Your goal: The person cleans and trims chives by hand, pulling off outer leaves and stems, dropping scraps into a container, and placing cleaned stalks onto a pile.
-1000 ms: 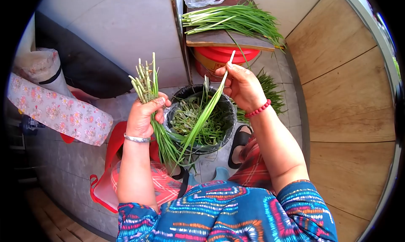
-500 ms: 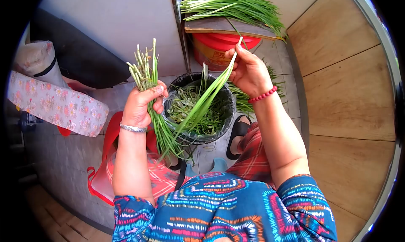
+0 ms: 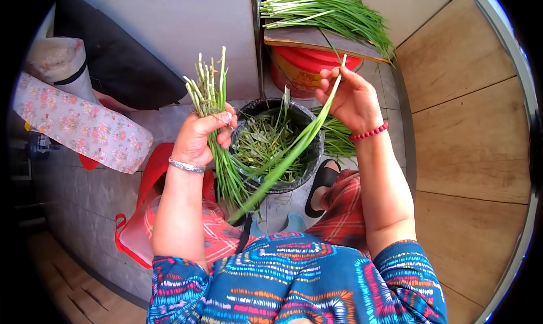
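My left hand point(image 3: 198, 137) is closed round a bunch of garlic chives point(image 3: 229, 174), pale cut ends up and green leaves hanging down. My right hand point(image 3: 357, 100) pinches a few chive stalks point(image 3: 305, 140) near their white end, between thumb and fingers. Their long leaves slant down to the left, across the front of the black-lined bin point(image 3: 318, 154). Withered leaves and trimmings point(image 3: 263, 146) lie inside the bin, below and between both hands.
A pile of chives point(image 3: 334, 16) lies on a wooden board point(image 3: 294, 37) above a red bucket point(image 3: 288, 75). More chives point(image 3: 338, 138) lie on the floor right of the bin. A flowered roll point(image 3: 85, 120) and a red-edged bag point(image 3: 141, 222) are at left.
The view has shifted, so most things appear further right. The stalks in my right hand now hang further down and toward me. Both hands keep their hold.
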